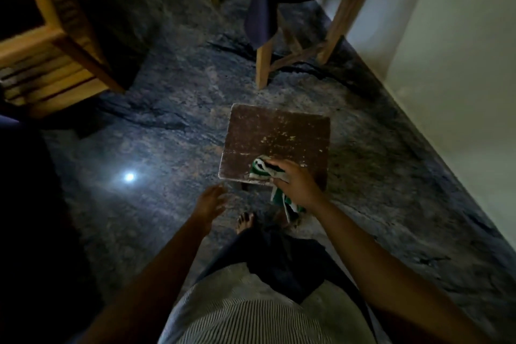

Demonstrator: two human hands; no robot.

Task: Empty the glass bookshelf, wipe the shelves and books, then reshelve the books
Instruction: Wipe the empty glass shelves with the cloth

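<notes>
The cloth (260, 170), green and white and crumpled, is lying at the near edge of a stool (275, 131), close to its near right corner. One end is spilling over that edge and hanging down toward the floor (167, 148). The right hand (296, 182) is gripping it from above, fingers curled over the bunched fabric and pinching it against the seat. The left hand (210, 200) is hovering just off the stool's near left corner, touching nothing, its fingers loosely spread and somewhat blurred.

The room is dim, and much is getting lost in it. The hand is hiding the middle of the cloth, so I cannot tell its full pattern. The stool's legs are mostly hiding beneath the seat. A wooden rack (55, 64) is running off the far left, its inside black. A table (339, 28) is showing only pale wooden legs, with a dark drape (259, 8) hanging off it.

The stool's seat is square with rounded corners, dark brown, scuffed and flecked pale along its rim. The floor is gleaming like polished mottled stone, catching a small white glare (129, 177). A smooth pale wall (446, 64) is running along the right. A bare foot (245, 221) is peeking out below a finely striped shirt (251, 315).
</notes>
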